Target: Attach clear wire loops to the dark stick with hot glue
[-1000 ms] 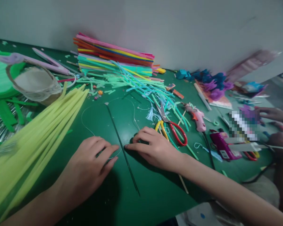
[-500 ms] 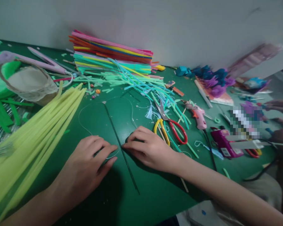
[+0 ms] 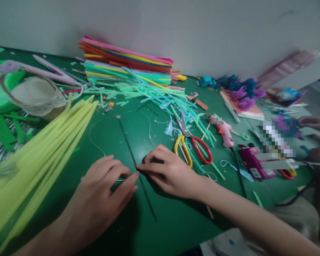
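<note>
Two thin dark green wires [image 3: 129, 145] lie side by side on the green table, running from a small pale tip down toward the front edge. My right hand [image 3: 173, 172] is closed in a pinch, its fingertips at the middle of the wires. From the left, my left hand [image 3: 104, 197] reaches in with bent fingers, the index tip touching or just beside the wires and the thumb slightly lower. Fine clear string [image 3: 94, 125] loops around both sides of the wires and passes behind both hands. Part of it shows under the left fingers.
Yellow pipe cleaners [image 3: 48, 156] fan out at left, near a lace-covered cup [image 3: 40, 97]. Coloured pipe cleaners [image 3: 128, 57] are stacked behind. Scissors [image 3: 193, 142], a pink glue gun [image 3: 224, 131] and a purple box [image 3: 252, 161] lie right. Another person's hand [image 3: 314, 122] works at far right.
My left hand has shifted slightly right, its index fingertip arriving at the dark green wires. The right hand stays almost in place, still pinching.
</note>
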The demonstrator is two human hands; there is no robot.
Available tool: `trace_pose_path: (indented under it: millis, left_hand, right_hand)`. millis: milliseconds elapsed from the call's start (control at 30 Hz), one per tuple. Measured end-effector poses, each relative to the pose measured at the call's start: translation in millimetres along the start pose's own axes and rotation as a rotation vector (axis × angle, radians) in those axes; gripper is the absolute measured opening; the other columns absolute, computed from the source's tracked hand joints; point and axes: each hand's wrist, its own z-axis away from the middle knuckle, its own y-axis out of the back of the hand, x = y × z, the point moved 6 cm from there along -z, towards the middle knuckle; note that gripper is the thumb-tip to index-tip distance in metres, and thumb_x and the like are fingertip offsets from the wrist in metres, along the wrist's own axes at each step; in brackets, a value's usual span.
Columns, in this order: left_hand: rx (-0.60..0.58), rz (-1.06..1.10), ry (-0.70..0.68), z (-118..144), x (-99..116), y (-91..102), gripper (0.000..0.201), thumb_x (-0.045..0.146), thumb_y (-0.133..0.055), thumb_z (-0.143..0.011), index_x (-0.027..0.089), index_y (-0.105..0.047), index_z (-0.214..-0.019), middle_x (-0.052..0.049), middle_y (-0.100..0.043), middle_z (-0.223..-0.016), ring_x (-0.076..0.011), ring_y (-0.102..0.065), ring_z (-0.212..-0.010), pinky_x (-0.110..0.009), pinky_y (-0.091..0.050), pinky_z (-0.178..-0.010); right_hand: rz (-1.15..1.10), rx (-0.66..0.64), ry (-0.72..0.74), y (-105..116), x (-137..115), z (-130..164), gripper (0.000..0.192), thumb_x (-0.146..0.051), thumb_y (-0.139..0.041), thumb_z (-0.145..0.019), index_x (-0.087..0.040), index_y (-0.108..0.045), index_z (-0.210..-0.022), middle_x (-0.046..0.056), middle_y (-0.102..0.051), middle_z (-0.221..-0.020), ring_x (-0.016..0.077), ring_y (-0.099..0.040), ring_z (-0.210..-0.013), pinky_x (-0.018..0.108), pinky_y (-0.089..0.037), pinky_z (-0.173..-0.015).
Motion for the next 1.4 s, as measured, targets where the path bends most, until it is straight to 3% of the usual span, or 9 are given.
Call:
trace_pose_path:
  millis: [167,367,467,867,1100,1400]
  left_hand:
    - [-0.023,-0.090,0.058,5.7,24.7,-4.1,0.044,0.044,-0.063,-0.088,0.016,-0.066,-0.122,-0.018,-0.058,-0.120,-0.0360,-0.052,-0.113,-0.060,-0.037,-0.103]
    - [-0.071,-0.079,0.065,16.2,39.2,-11.2,0.069,0.062,-0.052,-0.088,0.010,-0.058,-0.133,-0.024,-0.051,-0.141,-0.0366,-0.044,-0.131,-0.051,-0.022,-0.113]
    - [-0.037,-0.041,0.056,18.3,44.3,-12.1,0.070,0.063,-0.049,-0.090,0.007,-0.059,-0.131,-0.024,-0.056,-0.137,-0.0350,-0.043,-0.133,-0.047,-0.020,-0.116]
    - [-0.008,-0.025,0.091,18.7,42.2,-10.7,0.065,0.063,-0.051,-0.088,0.011,-0.065,-0.125,-0.019,-0.064,-0.127,-0.0340,-0.053,-0.123,-0.049,-0.025,-0.114]
    - [0.006,-0.006,0.054,14.9,45.2,-10.5,0.056,0.054,-0.054,-0.091,0.009,-0.067,-0.122,-0.017,-0.065,-0.130,-0.0301,-0.055,-0.123,-0.041,-0.027,-0.114]
    - [0.024,-0.081,-0.015,11.9,51.7,-3.9,0.052,0.049,-0.055,-0.092,0.006,-0.068,-0.119,-0.018,-0.067,-0.125,-0.0303,-0.057,-0.117,-0.039,-0.029,-0.110]
  right_hand:
    - [-0.030,-0.004,-0.018,-0.3,0.5,4.6,0.031,-0.012,-0.049,-0.092,-0.017,-0.070,-0.114,0.010,-0.065,-0.099,0.0207,-0.052,-0.094,0.040,-0.050,-0.085]
    - [0.001,-0.009,-0.025,-1.3,-0.9,7.9,0.032,-0.013,-0.049,-0.092,-0.017,-0.070,-0.116,0.011,-0.064,-0.102,0.0216,-0.050,-0.097,0.044,-0.047,-0.091]
    - [0.032,-0.007,-0.025,-2.7,-1.7,9.4,0.033,-0.013,-0.049,-0.092,-0.017,-0.069,-0.118,0.012,-0.063,-0.106,0.0221,-0.049,-0.099,0.044,-0.047,-0.092]
    - [0.007,0.028,-0.036,-2.5,-2.6,10.6,0.041,-0.011,-0.046,-0.091,-0.011,-0.058,-0.131,0.012,-0.066,-0.106,0.0221,-0.051,-0.099,0.043,-0.048,-0.091]
    - [0.068,0.045,0.008,-1.9,-5.9,11.1,0.030,-0.008,-0.047,-0.090,-0.013,-0.069,-0.111,0.011,-0.066,-0.103,0.0224,-0.051,-0.099,0.042,-0.049,-0.091]
    - [0.132,0.057,0.042,-1.0,-7.2,15.1,0.034,-0.008,-0.048,-0.090,-0.013,-0.068,-0.117,0.011,-0.066,-0.104,0.0230,-0.050,-0.098,0.041,-0.050,-0.086]
